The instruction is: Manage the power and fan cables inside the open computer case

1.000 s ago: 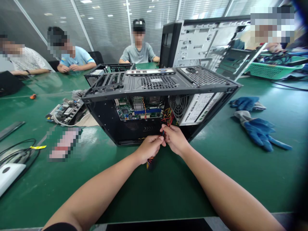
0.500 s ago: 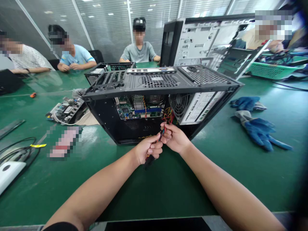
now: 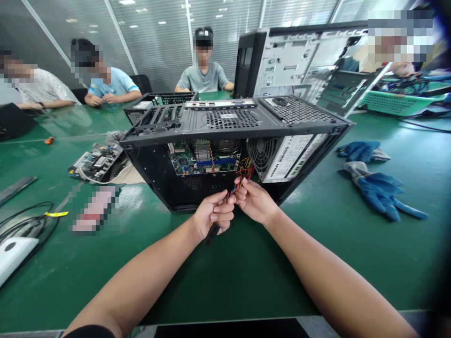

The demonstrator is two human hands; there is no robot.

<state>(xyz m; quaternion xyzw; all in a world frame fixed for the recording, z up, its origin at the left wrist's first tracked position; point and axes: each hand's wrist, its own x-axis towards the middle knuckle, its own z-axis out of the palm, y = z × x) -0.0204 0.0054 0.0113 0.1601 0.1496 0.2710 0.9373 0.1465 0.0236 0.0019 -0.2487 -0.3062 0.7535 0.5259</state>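
Note:
My left hand [image 3: 214, 213] is closed around a bundle of coloured power supply cables [image 3: 232, 191]. A black connector [image 3: 212, 233] pokes out below its fingers. My right hand [image 3: 254, 199] pinches the same bundle closer to the computer case [image 3: 225, 133], just in front of its open side. From there the wires run up towards the power supply [image 3: 287, 158], which has a fan and a white label. Inside the case a motherboard [image 3: 206, 157] is visible, with a twisted orange and black wire across it.
A second open case [image 3: 282, 61] stands behind on the right, near a green basket [image 3: 394, 104] of cables. Blue gloves [image 3: 378, 188] lie to the right. Loose circuit boards [image 3: 98, 162] and black cables [image 3: 35, 220] are on the left. Several people sit around the green table [image 3: 352, 263].
My left hand has shifted slightly left, away from the right hand. More of the twisted wires shows between them, and the black connector hangs further left.

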